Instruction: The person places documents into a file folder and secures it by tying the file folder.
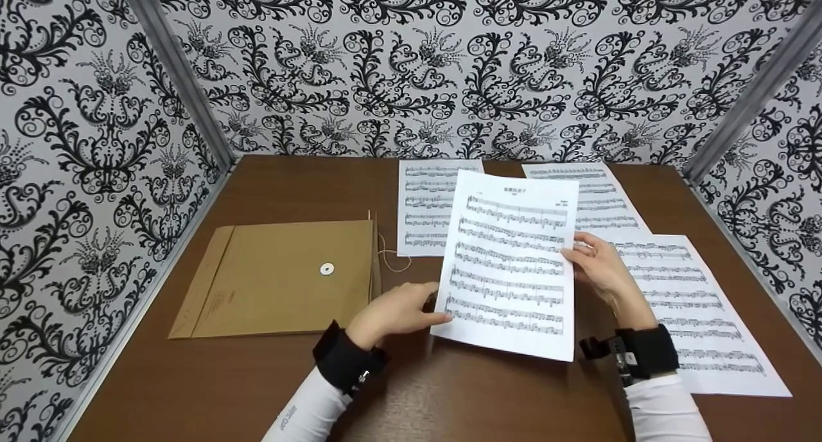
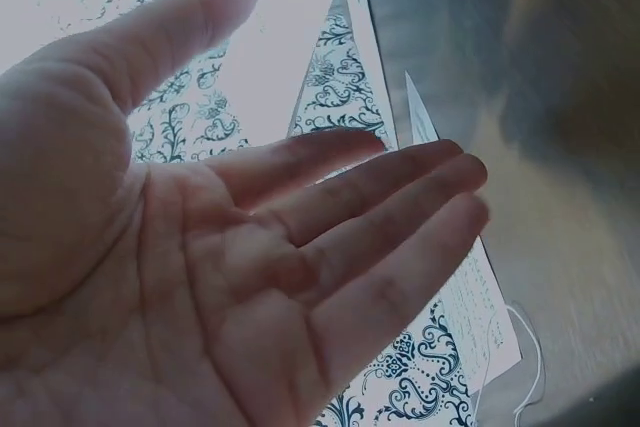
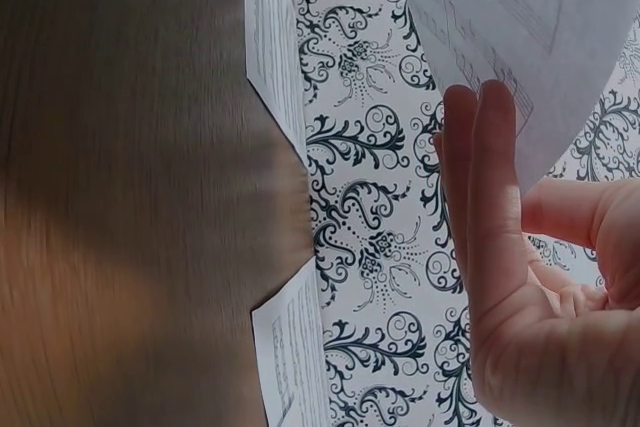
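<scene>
A sheet of printed music (image 1: 510, 268) is held up over the table, its printed face towards me. My right hand (image 1: 598, 265) pinches its right edge, thumb in front and fingers behind; the right wrist view shows those fingers (image 3: 495, 177) against the sheet's back. At the sheet's lower left edge is my left hand (image 1: 399, 310), its thumb tip overlapping the margin in the head view. In the left wrist view this left hand (image 2: 260, 237) has its fingers straight and the thumb spread away from them.
A brown paper envelope (image 1: 289, 281) with a round white button and a loose string (image 1: 393, 252) lies at the left. More music sheets lie on the brown table (image 1: 308, 185): one back centre (image 1: 424, 204), one back right (image 1: 600, 198), one at right (image 1: 700, 313). Patterned walls surround the table.
</scene>
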Tool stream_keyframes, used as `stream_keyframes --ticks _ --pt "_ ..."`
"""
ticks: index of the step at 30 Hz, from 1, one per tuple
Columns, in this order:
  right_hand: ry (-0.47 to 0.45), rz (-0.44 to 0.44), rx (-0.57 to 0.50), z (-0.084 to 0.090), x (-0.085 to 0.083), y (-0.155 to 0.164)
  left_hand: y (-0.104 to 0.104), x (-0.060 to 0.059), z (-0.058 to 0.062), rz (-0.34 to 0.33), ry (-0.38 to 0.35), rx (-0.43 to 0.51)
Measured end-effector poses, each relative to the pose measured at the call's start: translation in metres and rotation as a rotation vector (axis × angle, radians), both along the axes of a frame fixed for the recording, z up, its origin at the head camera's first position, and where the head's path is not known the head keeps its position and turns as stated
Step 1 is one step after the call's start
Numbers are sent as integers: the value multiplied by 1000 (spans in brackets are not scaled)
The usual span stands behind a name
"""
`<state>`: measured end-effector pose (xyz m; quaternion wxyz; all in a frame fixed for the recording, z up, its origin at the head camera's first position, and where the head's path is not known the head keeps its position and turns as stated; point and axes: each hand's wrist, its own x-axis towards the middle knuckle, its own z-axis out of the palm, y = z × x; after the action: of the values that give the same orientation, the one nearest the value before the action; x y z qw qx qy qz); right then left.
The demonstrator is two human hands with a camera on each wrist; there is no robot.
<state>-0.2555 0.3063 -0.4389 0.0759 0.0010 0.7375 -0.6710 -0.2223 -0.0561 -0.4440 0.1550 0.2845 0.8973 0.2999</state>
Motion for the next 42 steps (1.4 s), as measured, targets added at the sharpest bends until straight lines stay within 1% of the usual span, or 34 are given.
stream_keyframes --ticks 4,7,12,15,18,22,24,26,30,32,36,39,42 --pt "-6 -22 -30 1 0 -2 0 -1 1 17 -36 93" --pt "-9 -33 -40 2 -1 -4 1 -1 1 16 -65 162" --pt "-8 -46 -48 4 0 -6 1 -1 2 7 -42 223" --pt "-7 -54 -60 5 0 -8 2 -2 1 17 -38 265" --pt "-6 -61 -72 7 2 -9 1 -3 0 41 -58 320" --pt "-6 -56 -101 9 3 -11 1 -4 1 93 -122 416" --pt "-9 -52 -114 10 3 -11 1 -6 2 119 -137 459" --pt "-8 -41 -124 10 3 -12 1 -7 4 142 -124 490" --pt "-1 -27 -119 10 3 -12 -1 -8 9 180 -61 525" --pt "0 -23 -125 11 4 -13 -3 -9 11 193 -51 543" --pt "2 -16 -109 13 5 -14 -9 -12 15 185 -60 571" --pt "7 -8 -83 14 7 -15 -15 -16 17 158 -98 591" --pt "16 4 -77 15 7 -16 -21 -19 18 131 -152 607"
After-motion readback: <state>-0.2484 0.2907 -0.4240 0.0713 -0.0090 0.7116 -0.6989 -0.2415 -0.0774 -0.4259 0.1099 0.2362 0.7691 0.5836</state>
